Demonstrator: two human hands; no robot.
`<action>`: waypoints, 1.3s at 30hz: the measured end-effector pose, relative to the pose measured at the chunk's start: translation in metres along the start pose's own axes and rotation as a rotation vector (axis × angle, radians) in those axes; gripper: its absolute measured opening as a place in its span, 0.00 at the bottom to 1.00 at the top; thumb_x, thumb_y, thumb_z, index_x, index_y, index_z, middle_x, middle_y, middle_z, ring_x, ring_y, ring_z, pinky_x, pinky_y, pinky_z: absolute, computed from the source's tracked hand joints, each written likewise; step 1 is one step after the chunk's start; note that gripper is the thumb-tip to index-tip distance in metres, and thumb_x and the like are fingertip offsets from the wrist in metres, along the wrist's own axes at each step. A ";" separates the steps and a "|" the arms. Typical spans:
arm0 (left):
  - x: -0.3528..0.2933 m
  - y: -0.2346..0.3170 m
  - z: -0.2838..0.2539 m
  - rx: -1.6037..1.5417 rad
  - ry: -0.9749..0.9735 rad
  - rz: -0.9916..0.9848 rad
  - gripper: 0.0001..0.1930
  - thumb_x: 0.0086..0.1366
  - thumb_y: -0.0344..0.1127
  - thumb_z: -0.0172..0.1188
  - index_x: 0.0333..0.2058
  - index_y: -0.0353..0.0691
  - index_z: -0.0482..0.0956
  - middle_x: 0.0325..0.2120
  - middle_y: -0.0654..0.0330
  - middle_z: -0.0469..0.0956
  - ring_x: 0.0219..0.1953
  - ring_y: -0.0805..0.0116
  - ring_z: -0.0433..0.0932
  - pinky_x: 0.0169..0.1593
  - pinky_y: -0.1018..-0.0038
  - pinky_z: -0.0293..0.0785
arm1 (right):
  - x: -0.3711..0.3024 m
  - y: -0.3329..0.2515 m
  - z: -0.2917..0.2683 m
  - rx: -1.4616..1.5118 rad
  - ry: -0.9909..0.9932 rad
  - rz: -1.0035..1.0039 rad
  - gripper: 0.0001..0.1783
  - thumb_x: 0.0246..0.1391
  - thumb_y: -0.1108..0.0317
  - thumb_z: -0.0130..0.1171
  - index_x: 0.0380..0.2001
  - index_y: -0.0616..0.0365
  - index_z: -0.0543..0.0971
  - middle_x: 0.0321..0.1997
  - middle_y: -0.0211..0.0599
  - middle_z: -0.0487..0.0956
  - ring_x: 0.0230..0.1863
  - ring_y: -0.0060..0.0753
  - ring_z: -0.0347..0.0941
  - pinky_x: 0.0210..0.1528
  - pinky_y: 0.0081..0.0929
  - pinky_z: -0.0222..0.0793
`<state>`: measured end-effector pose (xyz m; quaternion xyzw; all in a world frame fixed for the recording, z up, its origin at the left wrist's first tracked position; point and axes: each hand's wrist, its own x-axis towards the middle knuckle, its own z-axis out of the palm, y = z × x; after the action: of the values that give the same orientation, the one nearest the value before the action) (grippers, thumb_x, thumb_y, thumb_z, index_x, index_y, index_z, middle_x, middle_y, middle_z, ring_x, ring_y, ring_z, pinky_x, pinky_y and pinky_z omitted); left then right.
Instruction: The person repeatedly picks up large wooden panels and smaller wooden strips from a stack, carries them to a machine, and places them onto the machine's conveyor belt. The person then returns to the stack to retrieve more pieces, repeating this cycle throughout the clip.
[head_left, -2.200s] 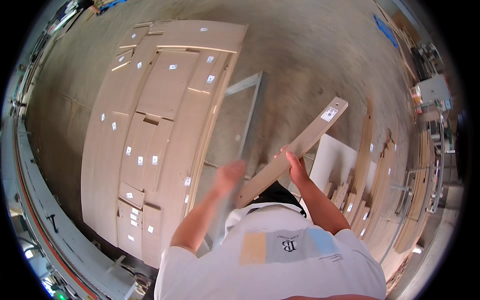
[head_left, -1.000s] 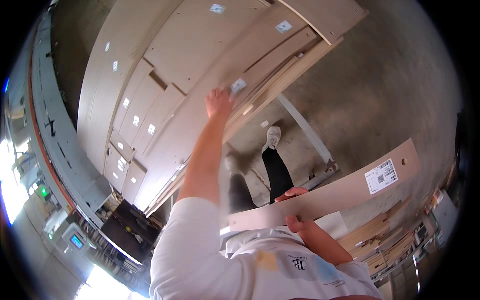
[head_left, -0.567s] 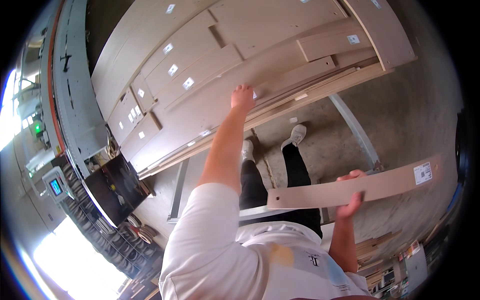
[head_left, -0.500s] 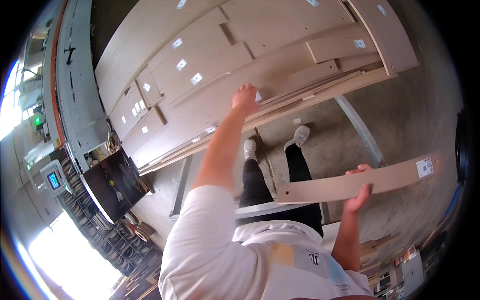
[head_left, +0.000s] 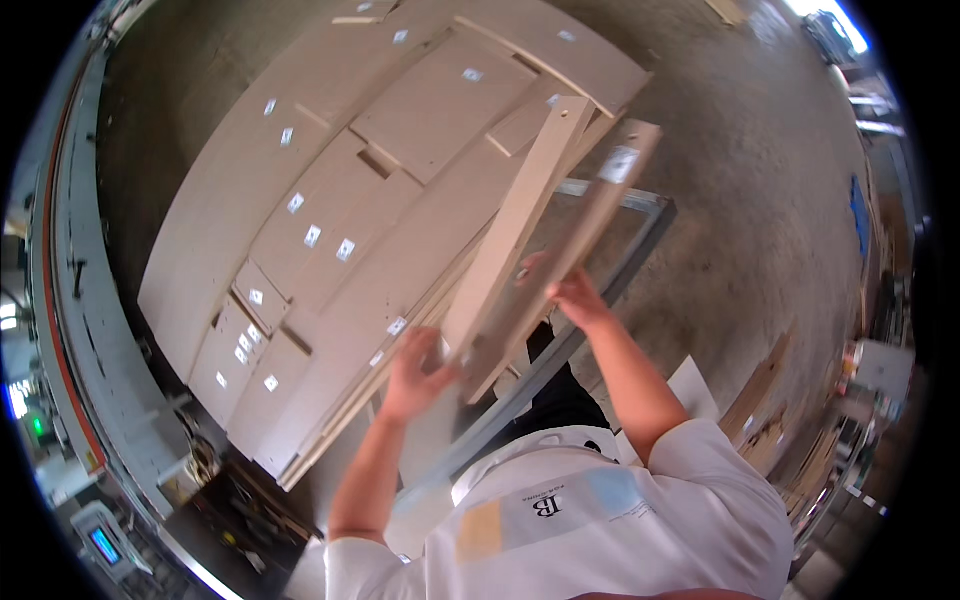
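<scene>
White labels point(head_left: 346, 250) dotted the stacked boards point(head_left: 430, 110), another label point(head_left: 619, 164) marked the held strip point(head_left: 590, 215) (print too small or blurred to read), and dark lettering point(head_left: 548, 506) stood on the white shirt point(head_left: 700, 500).

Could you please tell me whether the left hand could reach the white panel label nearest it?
Probably yes: the left hand is just beside that white panel label, and nothing shows between them. The lower end of the paler plank is close by, though; blur hides whether the hand holds it.

Bare forearms point(head_left: 632, 372) angled inward — left hand point(head_left: 412, 375) lower, half-curled, right hand point(head_left: 566, 290) farther forward, gripping
</scene>
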<state>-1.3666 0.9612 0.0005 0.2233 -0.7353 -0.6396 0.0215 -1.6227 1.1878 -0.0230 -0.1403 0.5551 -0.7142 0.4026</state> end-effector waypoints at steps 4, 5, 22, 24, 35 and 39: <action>-0.041 0.051 0.012 0.202 -0.051 0.211 0.34 0.55 0.37 0.74 0.58 0.27 0.73 0.54 0.50 0.71 0.47 0.63 0.75 0.48 0.72 0.73 | -0.041 0.004 0.054 0.018 -0.066 0.014 0.49 0.48 0.43 0.77 0.66 0.60 0.69 0.63 0.36 0.76 0.60 0.37 0.75 0.62 0.38 0.70; -0.050 0.052 0.013 0.222 -0.092 0.248 0.35 0.55 0.34 0.74 0.59 0.29 0.72 0.52 0.51 0.73 0.47 0.61 0.75 0.50 0.71 0.73 | -0.055 -0.001 0.064 0.025 -0.052 0.001 0.46 0.49 0.46 0.76 0.65 0.60 0.71 0.61 0.36 0.77 0.60 0.36 0.76 0.63 0.37 0.70; -0.271 0.077 0.193 0.364 -0.967 0.073 0.25 0.51 0.31 0.70 0.49 0.36 0.74 0.36 0.60 0.79 0.37 0.70 0.78 0.42 0.70 0.76 | -0.479 0.092 0.085 -0.055 0.633 -0.398 0.20 0.57 0.52 0.70 0.38 0.60 0.82 0.35 0.32 0.83 0.38 0.31 0.78 0.42 0.35 0.74; -0.285 0.046 0.210 0.466 -1.070 0.247 0.25 0.51 0.28 0.69 0.49 0.36 0.73 0.34 0.63 0.76 0.35 0.75 0.74 0.40 0.74 0.74 | -0.526 0.148 0.083 -0.115 0.754 -0.429 0.25 0.58 0.45 0.67 0.36 0.60 0.83 0.33 0.34 0.83 0.36 0.35 0.78 0.41 0.38 0.74; -0.409 0.066 0.315 1.278 -1.571 0.901 0.35 0.46 0.42 0.70 0.56 0.45 0.75 0.43 0.50 0.82 0.43 0.45 0.82 0.46 0.56 0.79 | -0.862 0.230 0.230 -1.002 1.445 0.175 0.35 0.45 0.39 0.71 0.54 0.44 0.81 0.53 0.27 0.83 0.57 0.40 0.76 0.60 0.41 0.70; -0.443 0.086 0.363 1.360 -1.813 0.939 0.36 0.47 0.43 0.70 0.58 0.47 0.74 0.45 0.52 0.82 0.45 0.47 0.82 0.48 0.55 0.79 | -0.922 0.267 0.247 -0.912 1.264 0.454 0.35 0.41 0.47 0.74 0.54 0.42 0.79 0.51 0.23 0.82 0.58 0.37 0.75 0.61 0.42 0.69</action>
<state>-1.1088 1.4635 0.1287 -0.6234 -0.6772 0.0202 -0.3903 -0.7645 1.6780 0.0475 0.2554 0.9289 -0.2631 0.0512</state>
